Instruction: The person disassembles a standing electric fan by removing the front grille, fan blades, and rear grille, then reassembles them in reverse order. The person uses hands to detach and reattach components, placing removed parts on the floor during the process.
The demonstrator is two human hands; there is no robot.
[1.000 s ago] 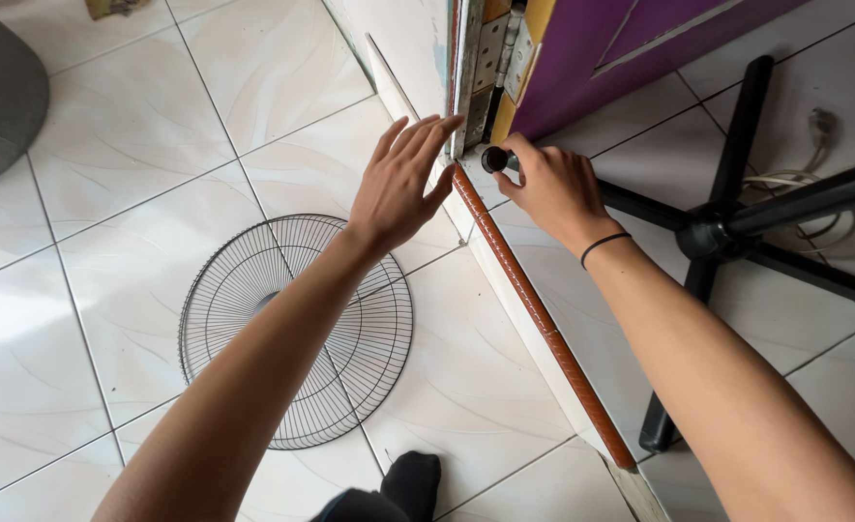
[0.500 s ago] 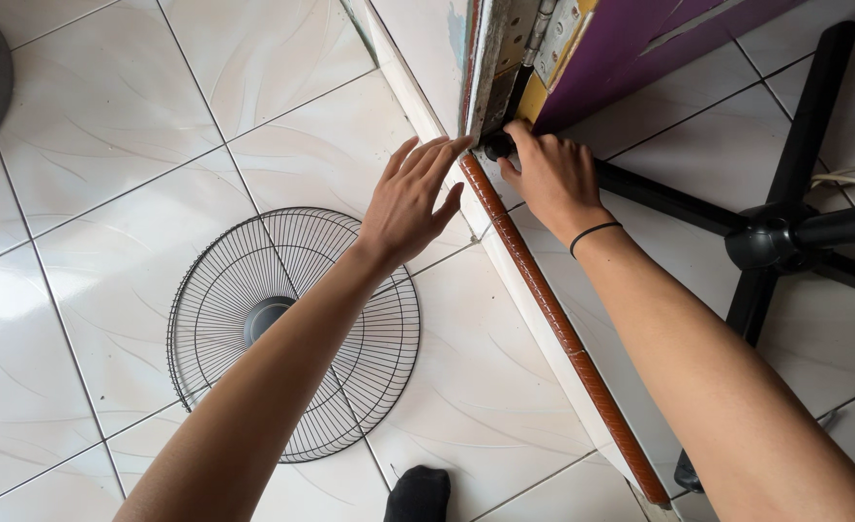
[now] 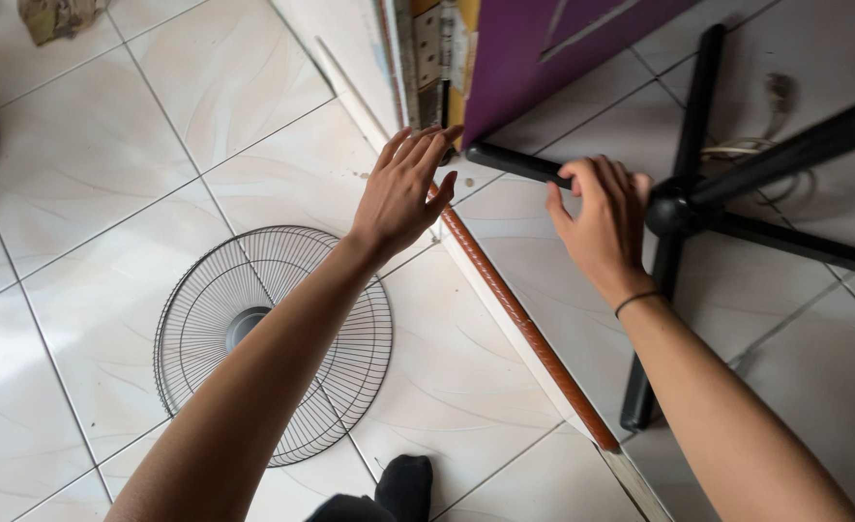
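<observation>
The fan grille [image 3: 273, 343] lies on the floor left of the rod [image 3: 524, 329]; the stand base [image 3: 689, 208] sits right.

The floor tiles [image 3: 89, 174] look shiny and smooth, the round fan grille [image 3: 273, 343] at seven o'clock is thin metal wire, the brown pole [image 3: 524, 333] looks bumpy, and the black stand [image 3: 737, 208] is matt.

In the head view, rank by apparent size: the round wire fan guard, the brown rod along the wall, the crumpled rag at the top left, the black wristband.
1. Wire fan guard, largest in area.
2. Brown rod, comparably long but far thinner, so less area.
3. Crumpled rag, partly cut off by the frame edge.
4. Black wristband, smallest.
</observation>
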